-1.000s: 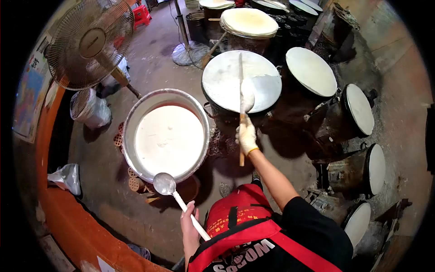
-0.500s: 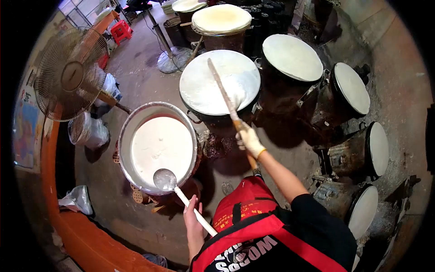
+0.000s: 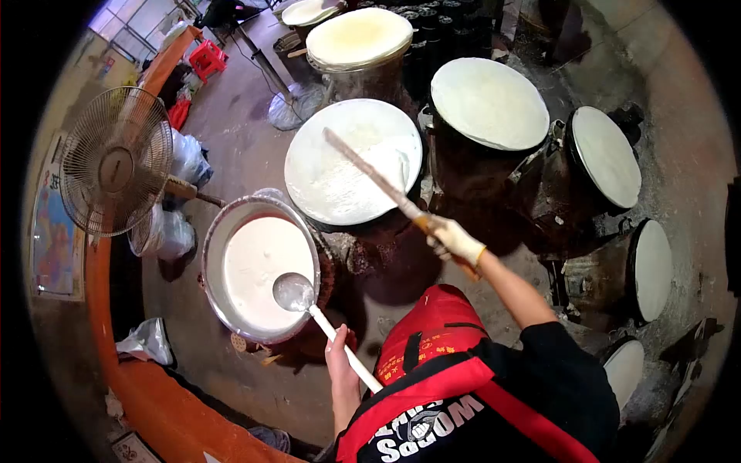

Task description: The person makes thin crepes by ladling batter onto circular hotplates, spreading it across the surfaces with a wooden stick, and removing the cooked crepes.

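My right hand [image 3: 455, 241], in a pale glove, grips the handle of a long flat wooden spreader [image 3: 367, 168]. The spreader's blade lies across a round griddle [image 3: 332, 185] coated with white batter, thicker near the blade. Bare, my left hand [image 3: 341, 359] is wrapped round the white handle of a ladle [image 3: 293, 292]. The ladle's bowl hangs over the near right edge of a big metal pot [image 3: 218, 297] of white batter.
More batter-covered round griddles [image 3: 490, 104] [image 3: 606, 158] [image 3: 652, 270] curve along the right side. Behind the middle griddle stands a stack of pale round sheets [image 3: 359, 38]. A fan [image 3: 116, 166] is at the left, above an orange ledge [image 3: 166, 401]. A red stool [image 3: 207, 59] stands farther back.
The spreader has swung from upright to a leftward slant across the griddle, and the white batter now covers the formerly bare right part. My left hand still holds the ladle by the pot.
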A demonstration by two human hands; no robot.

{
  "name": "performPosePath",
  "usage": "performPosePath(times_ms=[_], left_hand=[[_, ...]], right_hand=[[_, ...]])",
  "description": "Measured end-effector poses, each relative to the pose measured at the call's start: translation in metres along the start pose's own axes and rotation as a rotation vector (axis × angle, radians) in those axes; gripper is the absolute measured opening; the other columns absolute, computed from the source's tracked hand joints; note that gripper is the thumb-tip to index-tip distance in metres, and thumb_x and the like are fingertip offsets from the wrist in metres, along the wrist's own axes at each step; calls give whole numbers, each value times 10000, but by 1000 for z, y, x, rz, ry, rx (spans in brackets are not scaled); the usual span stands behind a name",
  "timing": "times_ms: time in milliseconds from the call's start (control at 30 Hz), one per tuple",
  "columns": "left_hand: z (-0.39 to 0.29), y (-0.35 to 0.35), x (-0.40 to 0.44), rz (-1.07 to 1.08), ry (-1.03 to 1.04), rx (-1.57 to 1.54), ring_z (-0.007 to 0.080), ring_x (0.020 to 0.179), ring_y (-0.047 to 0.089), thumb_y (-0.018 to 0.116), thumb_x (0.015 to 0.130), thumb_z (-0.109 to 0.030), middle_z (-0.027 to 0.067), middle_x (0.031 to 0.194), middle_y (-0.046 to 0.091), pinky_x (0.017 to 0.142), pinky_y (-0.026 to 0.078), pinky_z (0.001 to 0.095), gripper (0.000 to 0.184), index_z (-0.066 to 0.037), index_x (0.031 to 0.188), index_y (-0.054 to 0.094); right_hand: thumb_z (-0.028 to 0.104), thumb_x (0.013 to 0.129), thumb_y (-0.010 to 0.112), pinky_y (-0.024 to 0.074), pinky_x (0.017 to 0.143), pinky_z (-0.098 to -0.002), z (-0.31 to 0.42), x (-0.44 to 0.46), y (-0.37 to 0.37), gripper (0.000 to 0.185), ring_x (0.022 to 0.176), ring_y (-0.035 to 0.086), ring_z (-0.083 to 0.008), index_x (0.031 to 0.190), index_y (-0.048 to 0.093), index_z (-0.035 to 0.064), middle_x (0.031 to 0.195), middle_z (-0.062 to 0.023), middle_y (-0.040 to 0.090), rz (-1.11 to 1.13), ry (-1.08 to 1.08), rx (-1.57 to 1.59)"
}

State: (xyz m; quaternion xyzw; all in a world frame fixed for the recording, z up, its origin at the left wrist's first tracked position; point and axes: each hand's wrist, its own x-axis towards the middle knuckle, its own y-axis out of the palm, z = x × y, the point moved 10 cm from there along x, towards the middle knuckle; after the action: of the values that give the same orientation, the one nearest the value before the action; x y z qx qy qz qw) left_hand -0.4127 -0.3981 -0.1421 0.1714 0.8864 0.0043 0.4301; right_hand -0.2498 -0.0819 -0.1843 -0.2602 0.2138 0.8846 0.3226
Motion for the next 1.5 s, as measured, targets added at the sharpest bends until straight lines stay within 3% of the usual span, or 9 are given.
performPosePath(times_ms=[300,433,533,567,667,933,1200,1367,1500], left_hand=[[1,50,-21,22,27,27,71,613,457,632,860,-174,-16,718,500,538,411,227,132,-78,893,547],[-17,68,-21,157,52,0,46,542,422,601,881,-149,-7,700,492,436,344,178,112,-64,902,531],[-40,67,-22,193,48,39,24,432,366,583,893,-140,-1,640,501,354,268,157,99,-61,887,524],[-45,67,-20,202,49,42,25,424,364,578,897,-146,1,623,505,352,266,159,105,-50,913,539],[-53,77,-18,244,63,99,24,419,353,554,913,-168,2,616,493,350,257,161,171,-45,1027,524],[-67,101,-21,316,73,99,44,512,417,525,921,-160,4,689,476,387,319,171,123,-62,984,486],[-51,101,-20,366,-76,90,50,530,392,544,902,-110,6,722,434,374,276,155,101,-56,927,462],[-76,116,18,406,-41,206,44,500,370,533,906,-122,-13,675,406,367,274,166,139,-81,865,407],[-97,148,90,471,57,391,76,460,378,481,918,-131,-6,629,393,378,311,209,149,-83,817,383]], right_hand=[[169,948,364,359,386,-194,96,50,-12,445,447,346,-51,1388,340,111,684,4,514,-264,-182,-124],[251,909,524,333,998,-291,105,38,32,411,1177,479,-195,1231,511,-2,1169,-140,595,-36,-443,-510],[314,902,527,420,760,-268,96,9,-10,484,866,526,-165,1307,450,59,1094,-94,562,-405,-526,-80],[399,894,537,374,974,-303,87,-1,-16,589,1160,492,-218,1360,386,71,1327,-130,474,-514,-529,153],[262,891,567,336,646,-236,46,44,17,429,726,418,-113,1281,499,96,877,-38,505,-458,-383,220],[211,902,533,363,405,-240,45,19,-27,342,425,401,-52,1227,564,109,642,30,560,-686,-569,-120],[221,899,557,384,944,-280,86,38,-21,434,1116,512,-172,1239,499,-41,1213,-158,566,-476,-433,-61],[185,904,548,353,953,-248,48,9,2,386,1097,495,-112,1260,514,40,1212,-89,580,-219,-377,-218],[152,906,543,406,622,-153,9,-28,-10,390,703,506,-9,1279,503,45,886,29,617,-459,-642,-306]])
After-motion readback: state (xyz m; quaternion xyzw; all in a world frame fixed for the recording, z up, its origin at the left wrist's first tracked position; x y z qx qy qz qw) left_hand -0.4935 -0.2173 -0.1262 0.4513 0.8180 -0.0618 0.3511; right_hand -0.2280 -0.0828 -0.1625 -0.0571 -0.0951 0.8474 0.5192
